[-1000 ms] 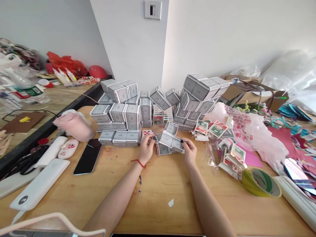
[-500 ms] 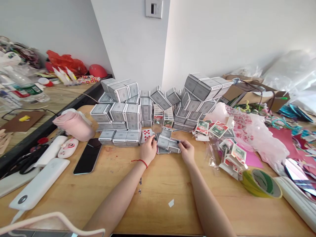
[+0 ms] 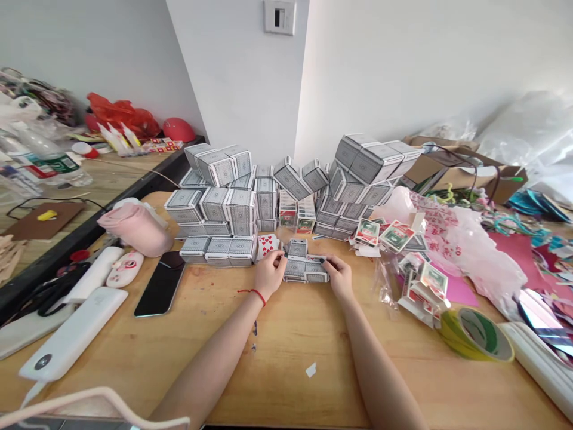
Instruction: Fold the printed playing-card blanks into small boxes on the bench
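Between my hands, on the wooden table, sits a small folded playing-card piece [image 3: 297, 269] with grey patterned backs and flaps. My left hand [image 3: 270, 273] pinches its left end, a red cord around the wrist. At the opposite end, my right hand [image 3: 339, 276] grips the piece between thumb and fingers. A heart playing card [image 3: 267, 243] lies face up just behind my left hand. Stacked boxes folded from cards [image 3: 219, 215] rise behind it on the left, and more card boxes [image 3: 358, 173] are piled on the right. The undersides of the held piece are hidden.
On the left lie a black phone [image 3: 160, 283], a white power bank [image 3: 74, 334] and a pink pouch [image 3: 135, 227]. To the right are opened card packs [image 3: 423, 286], a yellow tape roll [image 3: 477, 334] and a plastic bag [image 3: 465, 245]. Two card packs [image 3: 297, 220] stand behind the piece.
The folded card piece has turned from a slant to nearly straight and shifted slightly toward me. Both hands keep hold of its ends, and the surrounding stacks stay put.
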### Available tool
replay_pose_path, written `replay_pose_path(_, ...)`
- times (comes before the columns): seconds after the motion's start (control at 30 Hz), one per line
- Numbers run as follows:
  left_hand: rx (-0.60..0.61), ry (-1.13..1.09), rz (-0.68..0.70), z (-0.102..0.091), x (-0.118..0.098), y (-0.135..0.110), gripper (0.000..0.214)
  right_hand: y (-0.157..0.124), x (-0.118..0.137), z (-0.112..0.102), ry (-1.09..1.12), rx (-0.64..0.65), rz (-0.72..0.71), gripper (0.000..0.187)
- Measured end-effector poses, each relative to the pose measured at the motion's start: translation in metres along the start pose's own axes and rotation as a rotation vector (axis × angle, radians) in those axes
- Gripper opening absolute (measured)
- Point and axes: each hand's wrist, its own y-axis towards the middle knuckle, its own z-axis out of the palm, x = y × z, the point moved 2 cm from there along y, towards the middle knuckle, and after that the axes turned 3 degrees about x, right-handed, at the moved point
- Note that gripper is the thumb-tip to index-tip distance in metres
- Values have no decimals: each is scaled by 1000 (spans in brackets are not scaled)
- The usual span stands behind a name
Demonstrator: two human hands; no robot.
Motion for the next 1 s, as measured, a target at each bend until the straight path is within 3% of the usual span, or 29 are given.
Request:
replay_pose_path(0.17, 60, -23, -6, 3, 0, 0, 11, 1, -2, -4, -29, -11, 16, 11)
replay_pose_path(0.27, 58, -46, -28, 5, 1, 0, 17, 2, -3, -4, -50, 3, 16, 11)
replay_pose_path(0.47, 48, -40, -38, 5, -1, 0, 25, -1, 4, 0, -157, 131, -124, 21)
replay_pose_path(0.6, 9, -47, 18, 1, -4, 0, 20, -1, 6, -1, -159, 74, -219, 12)
replay_pose_path(0.77, 53, 51, 111, 1, -6, -1, 12, -4, 5, 7, -357, 24, -309, 26)
replay_pose_path(0.9, 98, 214, 55, 4, -5, -2, 27, -6, 2, 11, -388, 8, -202, 20)
replay_pose_path(1.0, 109, 349, 4, 3, -6, -2, 31, -5, 3, 9, -422, -5, -127, 28)
